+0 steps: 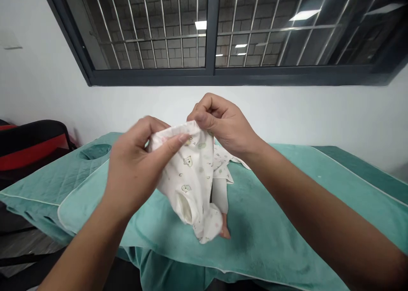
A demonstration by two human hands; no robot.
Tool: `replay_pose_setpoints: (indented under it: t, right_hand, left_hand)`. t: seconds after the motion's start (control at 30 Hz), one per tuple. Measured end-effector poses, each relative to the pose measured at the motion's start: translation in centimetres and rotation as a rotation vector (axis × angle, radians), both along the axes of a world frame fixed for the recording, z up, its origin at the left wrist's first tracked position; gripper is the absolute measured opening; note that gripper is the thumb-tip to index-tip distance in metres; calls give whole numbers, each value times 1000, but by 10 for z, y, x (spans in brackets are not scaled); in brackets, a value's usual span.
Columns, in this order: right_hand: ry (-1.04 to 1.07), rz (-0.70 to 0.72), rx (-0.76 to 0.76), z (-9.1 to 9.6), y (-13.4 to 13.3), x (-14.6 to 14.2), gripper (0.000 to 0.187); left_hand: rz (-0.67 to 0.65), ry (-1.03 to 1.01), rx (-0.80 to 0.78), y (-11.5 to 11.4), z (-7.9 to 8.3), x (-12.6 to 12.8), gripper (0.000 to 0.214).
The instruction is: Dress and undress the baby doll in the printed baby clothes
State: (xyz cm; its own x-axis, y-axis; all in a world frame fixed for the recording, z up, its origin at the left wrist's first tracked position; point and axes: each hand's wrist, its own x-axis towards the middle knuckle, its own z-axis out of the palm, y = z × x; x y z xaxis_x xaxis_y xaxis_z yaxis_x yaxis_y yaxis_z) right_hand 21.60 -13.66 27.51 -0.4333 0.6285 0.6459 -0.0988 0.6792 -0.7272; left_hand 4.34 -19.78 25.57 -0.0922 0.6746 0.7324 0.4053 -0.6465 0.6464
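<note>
Both hands hold up a small white baby garment (193, 176) printed with little animal figures, above a bed. My left hand (140, 163) pinches its upper left edge between thumb and fingers. My right hand (219, 123) grips the upper right edge with curled fingers. The cloth hangs down between them, its lower end bunched. Behind it, on the green towel (270, 223), lies what looks like a doll (221, 189) in white clothes, with one small foot (225, 231) showing; most of it is hidden by the garment.
The green towel covers a teal quilted massage bed (47, 185) with a face hole (94, 151) at the left. A black and red bag (32, 144) sits at the far left. A white wall and a barred window (210, 27) are behind.
</note>
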Motion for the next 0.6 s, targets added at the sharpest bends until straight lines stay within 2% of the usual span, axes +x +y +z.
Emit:
replay_pose_setpoints:
  t: [0.07, 0.13, 0.2, 0.27, 0.33, 0.4, 0.47, 0.53, 0.6]
  right_hand:
    - [9, 62, -48, -1, -7, 0, 37]
    - [-126, 175, -123, -5, -13, 5, 39]
    - [-381, 304, -207, -12, -16, 13, 42]
    - [-533, 356, -279, -21, -16, 22, 43]
    - [-426, 289, -349, -34, -11, 28, 44]
    - [-194, 212, -435, -51, -6, 29, 46]
    - [-14, 204, -545, -72, -1, 28, 47]
    - [77, 199, -660, -92, -2, 26, 49]
    - [43, 192, -749, -109, -6, 27, 53]
  left_hand:
    - [-48, -186, 15, -6, 7, 4, 25]
    - [-116, -314, -21, -8, 9, 8, 29]
    - [-189, -374, -124, -6, 5, 10, 33]
    - [-281, -376, -291, -1, -2, 10, 37]
    - [-408, -293, -480, 5, -11, 8, 34]
    - [-568, -131, -662, 9, -20, 7, 28]
    - [-696, 16, -805, 12, -30, 6, 25]
    - [-734, -2, -849, 15, -41, 8, 25]
    - [-696, -156, -809, 18, -55, 13, 27]
